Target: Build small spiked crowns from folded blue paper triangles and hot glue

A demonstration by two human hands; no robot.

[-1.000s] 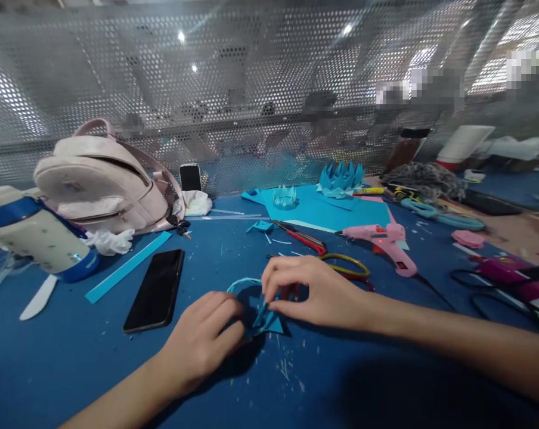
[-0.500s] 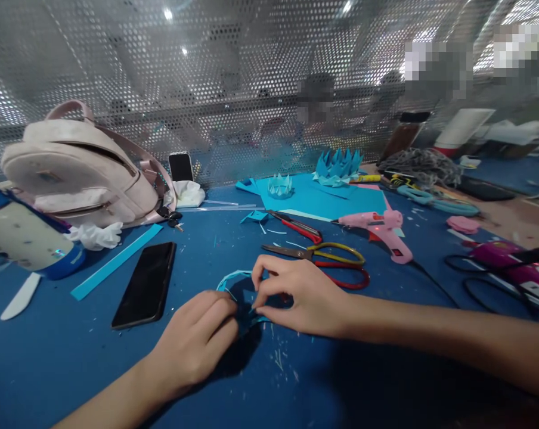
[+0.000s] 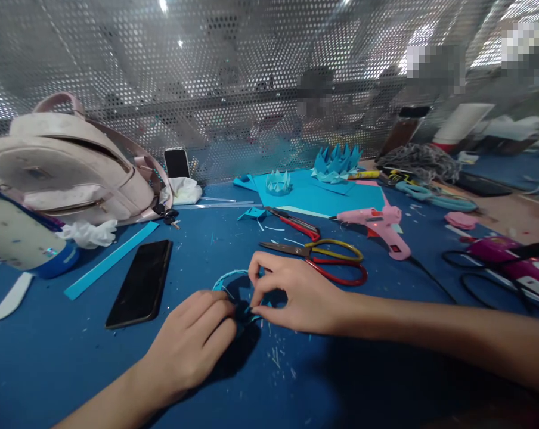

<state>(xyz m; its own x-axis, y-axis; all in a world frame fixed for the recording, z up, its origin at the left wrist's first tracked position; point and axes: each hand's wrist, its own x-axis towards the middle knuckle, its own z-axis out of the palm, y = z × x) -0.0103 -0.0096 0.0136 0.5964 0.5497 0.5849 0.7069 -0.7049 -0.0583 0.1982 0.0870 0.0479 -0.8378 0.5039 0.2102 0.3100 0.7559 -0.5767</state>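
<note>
A ring of folded blue paper lies on the blue tabletop between my hands. My left hand is closed on its near left side, with the fingertips hidden against the paper. My right hand pinches the near right part of the ring between thumb and forefinger. Just beyond my right hand, scissors with one yellow and one red handle lie open. A red utility knife rests behind them. A pink glue gun lies on its side to the right, its cord trailing toward me.
A black phone and a blue paper strip lie left, near a pale backpack. Blue card at the back bears a small paper crown and a larger one. A purple power strip sits right.
The view has shifted slightly, so the objects on the left appear farther left. Both hands keep their hold on the paper ring, with barely any visible movement of the fingers.
</note>
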